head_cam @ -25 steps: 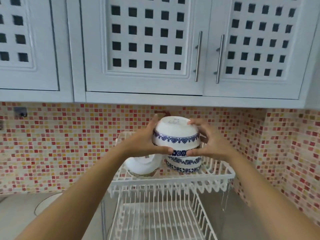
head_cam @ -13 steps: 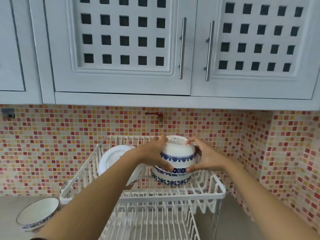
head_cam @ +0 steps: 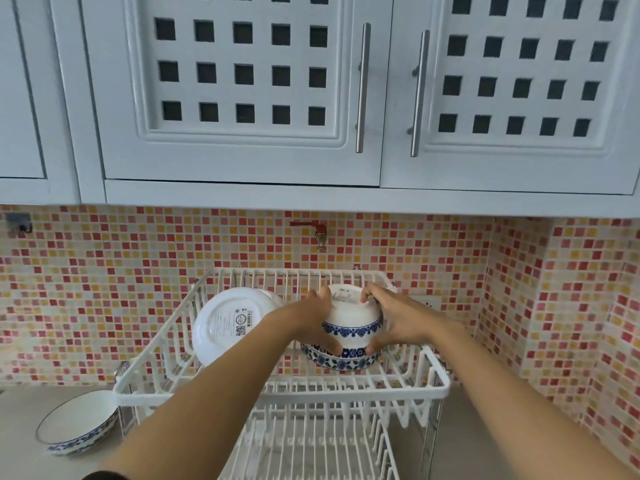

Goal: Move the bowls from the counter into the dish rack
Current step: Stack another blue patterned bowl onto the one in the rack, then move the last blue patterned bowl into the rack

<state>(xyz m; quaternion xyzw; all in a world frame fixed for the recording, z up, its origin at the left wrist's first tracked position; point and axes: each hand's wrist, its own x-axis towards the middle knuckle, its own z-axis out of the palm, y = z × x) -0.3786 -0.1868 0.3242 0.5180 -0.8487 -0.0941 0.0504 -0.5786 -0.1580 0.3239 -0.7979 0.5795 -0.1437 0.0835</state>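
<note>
- In the middle of the frame, a white dish rack [head_cam: 277, 393] with two levels stands against a wall of small red, orange and yellow tiles [head_cam: 104, 289]; its top basket is wide, and a lower shelf of white wires shows at the bottom middle.
- In the top basket, right of middle, two hands hold a white bowl with a blue flower band [head_cam: 351, 320]; it is upside down, with its flat bottom facing up.
- The left hand [head_cam: 311, 323] presses on the left side of this bowl; the right hand [head_cam: 391, 323] presses on the right side; both are clamped on it, with thumbs low near the rim and fingers up by the bottom.
- Right under it sits a second blue-patterned bowl [head_cam: 341, 361], also upside down on the wires; the held bowl sits over it like a cap; I cannot tell if the two touch all the way round.
- To the left in the same basket, a plain white dish [head_cam: 225, 323] leans on its edge; its underside faces us, with a small label on it.
- At the lower left of the frame, one more bowl with a blue pattern [head_cam: 78, 427] sits right way up on the pale counter [head_cam: 20, 410], just beside the rack.
- Across the top of the frame hang white cupboards [head_cam: 242, 81] with square holes and long metal handles [head_cam: 362, 88].
- A small red tap [head_cam: 317, 230] sticks out of the wall above the rack.
</note>
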